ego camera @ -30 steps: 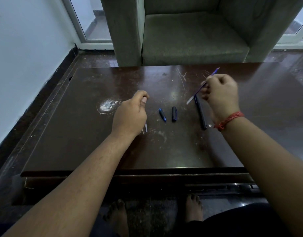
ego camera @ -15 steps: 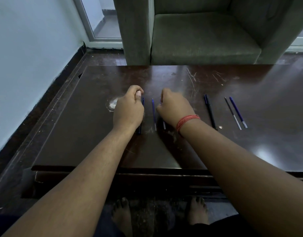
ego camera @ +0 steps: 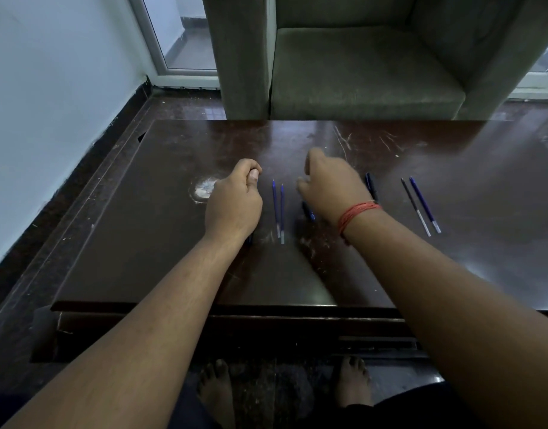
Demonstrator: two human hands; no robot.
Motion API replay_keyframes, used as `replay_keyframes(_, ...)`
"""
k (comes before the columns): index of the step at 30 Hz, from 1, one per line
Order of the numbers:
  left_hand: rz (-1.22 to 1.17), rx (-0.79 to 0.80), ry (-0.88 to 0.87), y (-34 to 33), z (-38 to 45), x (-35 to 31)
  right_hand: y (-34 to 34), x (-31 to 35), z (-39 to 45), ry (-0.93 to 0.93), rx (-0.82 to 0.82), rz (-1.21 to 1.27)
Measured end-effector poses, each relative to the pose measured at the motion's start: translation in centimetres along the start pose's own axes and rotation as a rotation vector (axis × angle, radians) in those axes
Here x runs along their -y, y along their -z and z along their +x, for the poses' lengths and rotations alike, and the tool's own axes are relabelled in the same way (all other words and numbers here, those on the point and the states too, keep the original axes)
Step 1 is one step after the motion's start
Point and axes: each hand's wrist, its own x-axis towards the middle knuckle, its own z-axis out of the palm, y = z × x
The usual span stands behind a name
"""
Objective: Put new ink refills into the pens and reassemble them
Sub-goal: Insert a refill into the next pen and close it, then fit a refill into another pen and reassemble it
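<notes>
Resting at frame centre on the dark brown scratched wooden counter [ego camera: 297, 274]: two thin blue plastic ink refills [ego camera: 278, 209] side by side, with two more slim refills [ego camera: 420, 205] at centre right. Left hand [ego camera: 232, 202] curled in a fist, apparently round a dark pen barrel [ego camera: 250, 239] peeking out below; grip mostly hidden. Right hand [ego camera: 328, 187] loosely curled over a blue pen piece [ego camera: 308, 211], contact unclear. Probably light, bendy, prone to rolling; best pinched mid-shaft, away from the inky tip.
</notes>
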Motion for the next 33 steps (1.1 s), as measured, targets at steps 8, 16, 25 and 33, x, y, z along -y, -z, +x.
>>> replay_keyframes(8, 0.047, 0.058, -0.071, -0.6, -0.8, -0.6, 6.9, -10.2, -2.5, -0.294, -0.076, -0.041)
replay_keyframes(16, 0.064, 0.082, -0.099, -1.1, -1.0, -0.8, 4.8, -14.8, -2.6, -0.419, 0.061, -0.173)
replay_keyframes(25, 0.073, 0.104, -0.109, -1.2, -1.2, -1.0, 4.0, -14.2, -2.3, -0.400, 0.069, -0.337)
replay_keyframes(33, 0.070, 0.107, -0.121, -1.3, -1.3, -0.9, 4.0, -13.6, -2.2, -0.409, 0.099, -0.346)
